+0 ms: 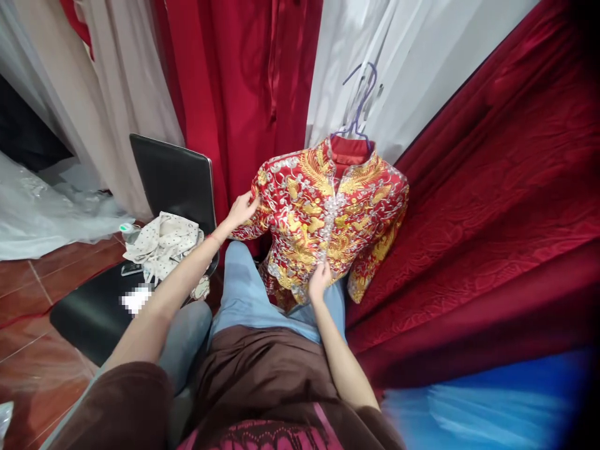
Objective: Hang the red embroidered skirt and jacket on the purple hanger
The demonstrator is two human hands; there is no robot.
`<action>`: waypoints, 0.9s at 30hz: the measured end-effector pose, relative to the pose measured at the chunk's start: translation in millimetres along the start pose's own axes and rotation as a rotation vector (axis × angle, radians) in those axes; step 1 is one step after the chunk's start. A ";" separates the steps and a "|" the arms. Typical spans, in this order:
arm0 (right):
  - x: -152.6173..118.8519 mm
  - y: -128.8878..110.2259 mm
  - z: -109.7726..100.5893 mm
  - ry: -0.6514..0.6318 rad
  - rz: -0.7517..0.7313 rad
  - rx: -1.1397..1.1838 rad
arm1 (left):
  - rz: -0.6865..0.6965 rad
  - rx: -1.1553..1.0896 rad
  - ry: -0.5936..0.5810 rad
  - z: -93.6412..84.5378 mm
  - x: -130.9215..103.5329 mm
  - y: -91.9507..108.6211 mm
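Observation:
A red jacket with gold and silver embroidery hangs before my knees on a purple wire hanger, whose hook rises above the stand-up collar. My left hand is closed on the jacket's sleeve at the left, thumb and fingers pinching the cloth near the upper arm. Lower down, my right hand grips the front hem by the silver centre trim. The other sleeve hangs loose at the right. What holds the hanger's hook, if anything, cannot be made out.
To the left stands a black chair; a dotted cloth, a phone and a bottle lie on its seat. Red curtains hang behind, and a dark red drape fills the right. Blue fabric lies at lower right.

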State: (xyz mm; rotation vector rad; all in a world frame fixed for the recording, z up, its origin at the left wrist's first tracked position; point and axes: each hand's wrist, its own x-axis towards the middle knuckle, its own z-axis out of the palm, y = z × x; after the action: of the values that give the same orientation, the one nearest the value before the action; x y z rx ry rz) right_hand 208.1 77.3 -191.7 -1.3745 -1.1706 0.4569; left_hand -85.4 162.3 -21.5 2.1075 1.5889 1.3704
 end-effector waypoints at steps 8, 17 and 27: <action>-14.3 10.9 7.4 -0.570 0.137 0.084 | 0.116 0.441 0.150 -68.8 -45.4 60.8; 7.7 -1.6 -26.8 -0.321 0.021 0.243 | 0.028 0.466 0.358 -85.4 -51.4 88.9; 10.8 41.0 6.4 -0.111 0.194 -0.146 | 0.138 0.510 0.165 -59.1 -68.6 113.6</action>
State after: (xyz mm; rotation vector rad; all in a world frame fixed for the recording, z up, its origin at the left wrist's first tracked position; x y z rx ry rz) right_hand 222.1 98.6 -226.1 -1.6147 -1.1841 0.6010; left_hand -53.2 36.0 42.4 2.4747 2.0766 1.3132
